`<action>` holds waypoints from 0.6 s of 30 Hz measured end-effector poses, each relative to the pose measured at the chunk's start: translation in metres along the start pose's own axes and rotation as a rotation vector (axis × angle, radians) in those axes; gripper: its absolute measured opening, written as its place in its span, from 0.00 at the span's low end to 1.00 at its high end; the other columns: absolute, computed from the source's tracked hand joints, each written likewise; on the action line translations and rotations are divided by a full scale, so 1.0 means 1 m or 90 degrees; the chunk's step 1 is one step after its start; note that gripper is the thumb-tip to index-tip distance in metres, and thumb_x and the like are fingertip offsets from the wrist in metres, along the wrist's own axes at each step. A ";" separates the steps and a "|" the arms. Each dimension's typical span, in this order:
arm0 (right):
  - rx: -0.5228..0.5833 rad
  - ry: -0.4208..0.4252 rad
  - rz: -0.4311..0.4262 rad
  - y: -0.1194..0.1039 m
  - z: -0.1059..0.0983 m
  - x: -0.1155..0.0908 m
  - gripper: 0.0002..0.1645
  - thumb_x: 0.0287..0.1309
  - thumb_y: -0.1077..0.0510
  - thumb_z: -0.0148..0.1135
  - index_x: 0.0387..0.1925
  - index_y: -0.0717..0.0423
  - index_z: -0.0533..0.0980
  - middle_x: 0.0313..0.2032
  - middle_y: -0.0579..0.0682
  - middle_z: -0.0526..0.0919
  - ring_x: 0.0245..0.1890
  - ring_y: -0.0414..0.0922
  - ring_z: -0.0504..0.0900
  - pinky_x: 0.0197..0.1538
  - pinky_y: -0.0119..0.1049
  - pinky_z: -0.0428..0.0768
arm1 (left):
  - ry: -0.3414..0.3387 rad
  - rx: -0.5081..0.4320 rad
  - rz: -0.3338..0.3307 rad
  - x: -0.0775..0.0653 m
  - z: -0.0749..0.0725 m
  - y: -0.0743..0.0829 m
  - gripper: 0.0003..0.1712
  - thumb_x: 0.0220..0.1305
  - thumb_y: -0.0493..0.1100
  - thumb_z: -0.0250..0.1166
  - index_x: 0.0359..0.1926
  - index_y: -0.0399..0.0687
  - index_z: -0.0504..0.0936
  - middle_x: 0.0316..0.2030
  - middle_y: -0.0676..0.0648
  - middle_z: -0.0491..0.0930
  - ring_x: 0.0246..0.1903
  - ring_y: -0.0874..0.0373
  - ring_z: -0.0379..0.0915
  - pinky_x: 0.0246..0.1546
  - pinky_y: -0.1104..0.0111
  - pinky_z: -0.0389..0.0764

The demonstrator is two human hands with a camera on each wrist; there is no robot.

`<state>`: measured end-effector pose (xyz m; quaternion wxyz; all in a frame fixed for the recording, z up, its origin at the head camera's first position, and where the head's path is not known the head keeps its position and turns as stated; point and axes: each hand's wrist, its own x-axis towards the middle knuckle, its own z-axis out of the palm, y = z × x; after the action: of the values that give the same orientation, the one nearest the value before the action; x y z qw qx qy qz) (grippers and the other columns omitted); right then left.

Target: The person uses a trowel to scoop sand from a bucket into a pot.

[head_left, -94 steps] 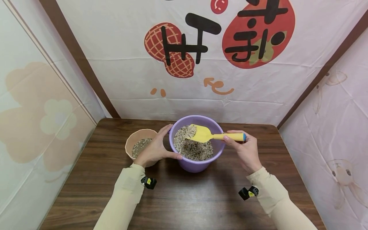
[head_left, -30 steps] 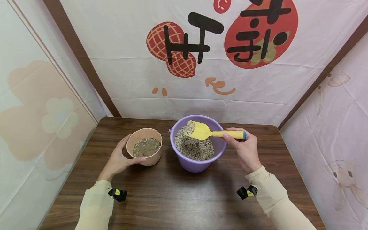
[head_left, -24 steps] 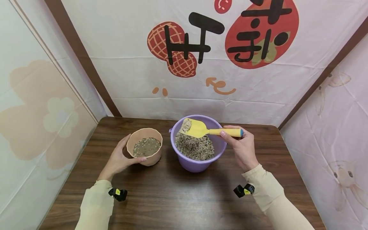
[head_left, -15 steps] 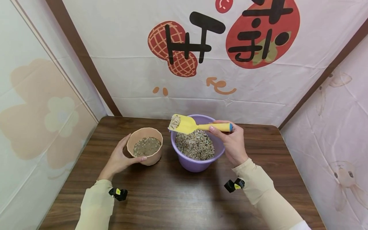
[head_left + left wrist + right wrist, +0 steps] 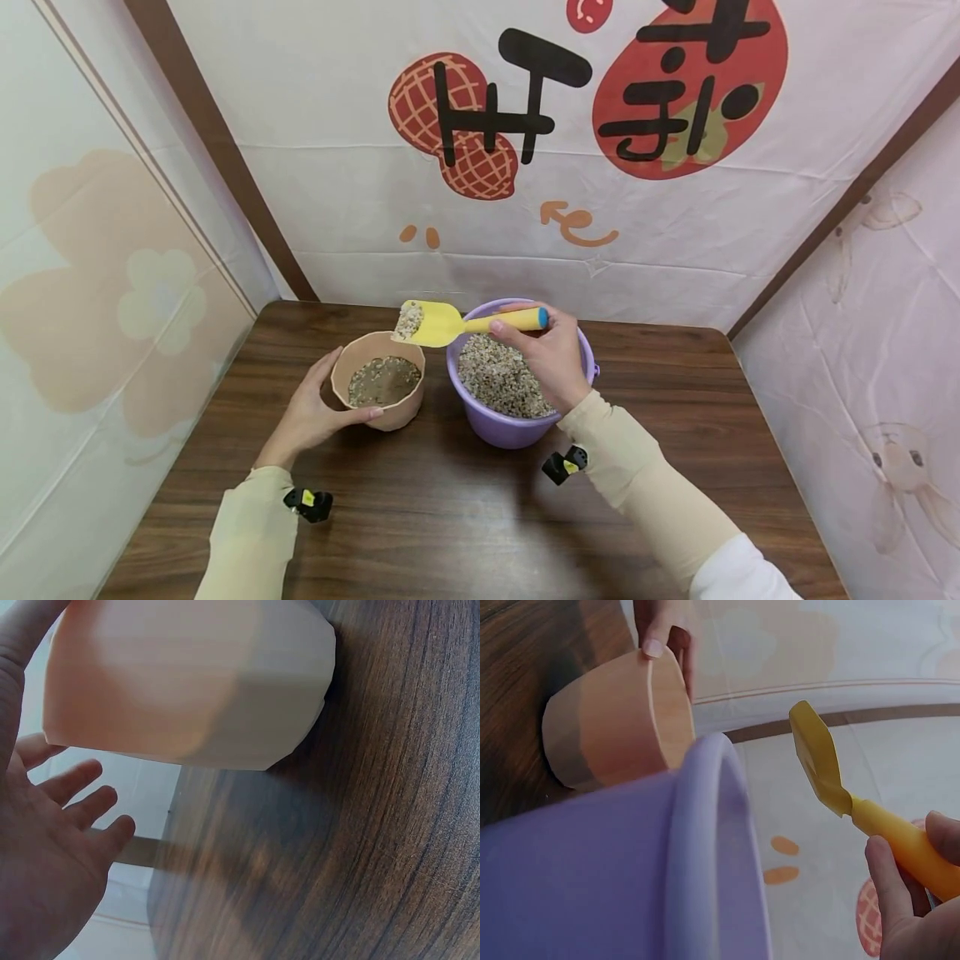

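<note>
My right hand (image 5: 553, 354) grips the handle of a yellow plastic sand shovel (image 5: 438, 323) with a blue end cap. A small heap of pale gravel (image 5: 409, 320) lies at the blade's tip, above the right rim of a peach faceted flowerpot (image 5: 397, 410). Wet-looking grit (image 5: 384, 382) covers the pot's bottom. At the pot's left side, my left hand (image 5: 307, 417) holds it, thumb on the front rim and fingers round the far side. Under my right forearm and hand stands a purple bucket (image 5: 504, 429) holding loose gravel (image 5: 498, 375); the hand hides part of its right side.
Both containers stand on a dark wood-grain table (image 5: 450, 517), the bucket just right of the pot with a narrow gap between. A printed white cloth (image 5: 337, 192) hangs behind the table. More cloth (image 5: 885, 333) hangs at both sides.
My left hand has gone from the bucket's rim to the pot. My right hand has lifted the loaded shovel and moved it left, from over the bucket to the pot's right rim.
</note>
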<state>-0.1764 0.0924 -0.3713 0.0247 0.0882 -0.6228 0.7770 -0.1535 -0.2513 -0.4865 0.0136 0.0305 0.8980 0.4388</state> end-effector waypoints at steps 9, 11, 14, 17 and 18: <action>-0.078 -0.004 0.003 0.014 0.021 0.007 0.18 0.55 0.68 0.74 0.47 0.73 0.81 0.39 0.58 0.86 0.36 0.45 0.86 0.44 0.38 0.86 | 0.001 0.001 -0.002 0.002 0.002 -0.004 0.74 0.44 0.60 0.84 0.82 0.48 0.46 0.78 0.36 0.47 0.75 0.33 0.42 0.67 0.33 0.54; -0.094 -0.001 0.000 0.017 0.025 0.008 0.17 0.54 0.67 0.76 0.46 0.71 0.82 0.39 0.58 0.86 0.36 0.44 0.85 0.42 0.36 0.85 | 0.002 0.000 0.000 0.003 0.002 -0.006 0.75 0.43 0.60 0.84 0.82 0.48 0.46 0.78 0.36 0.47 0.75 0.33 0.42 0.67 0.33 0.54; -0.124 0.007 -0.002 0.019 0.030 0.009 0.15 0.53 0.67 0.76 0.44 0.67 0.84 0.39 0.58 0.86 0.36 0.43 0.84 0.40 0.34 0.85 | 0.004 -0.002 0.002 0.004 0.003 -0.007 0.75 0.43 0.60 0.84 0.82 0.47 0.46 0.78 0.36 0.47 0.76 0.34 0.42 0.68 0.33 0.54; -0.169 0.015 -0.007 0.021 0.035 0.011 0.13 0.53 0.66 0.77 0.42 0.63 0.86 0.38 0.56 0.87 0.35 0.42 0.83 0.36 0.32 0.83 | 0.005 0.001 0.003 0.004 0.003 -0.007 0.75 0.42 0.60 0.84 0.82 0.47 0.47 0.78 0.36 0.47 0.76 0.34 0.43 0.68 0.33 0.54; -0.186 0.019 -0.007 0.021 0.036 0.011 0.13 0.53 0.65 0.78 0.42 0.62 0.86 0.37 0.55 0.87 0.34 0.41 0.82 0.35 0.31 0.82 | 0.005 0.002 0.003 0.004 0.003 -0.007 0.75 0.42 0.60 0.84 0.82 0.47 0.47 0.78 0.36 0.47 0.76 0.34 0.43 0.68 0.33 0.54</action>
<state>-0.1870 0.0514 -0.3822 0.0505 0.0754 -0.7284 0.6791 -0.1576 -0.2530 -0.4933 0.0089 0.0308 0.8986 0.4376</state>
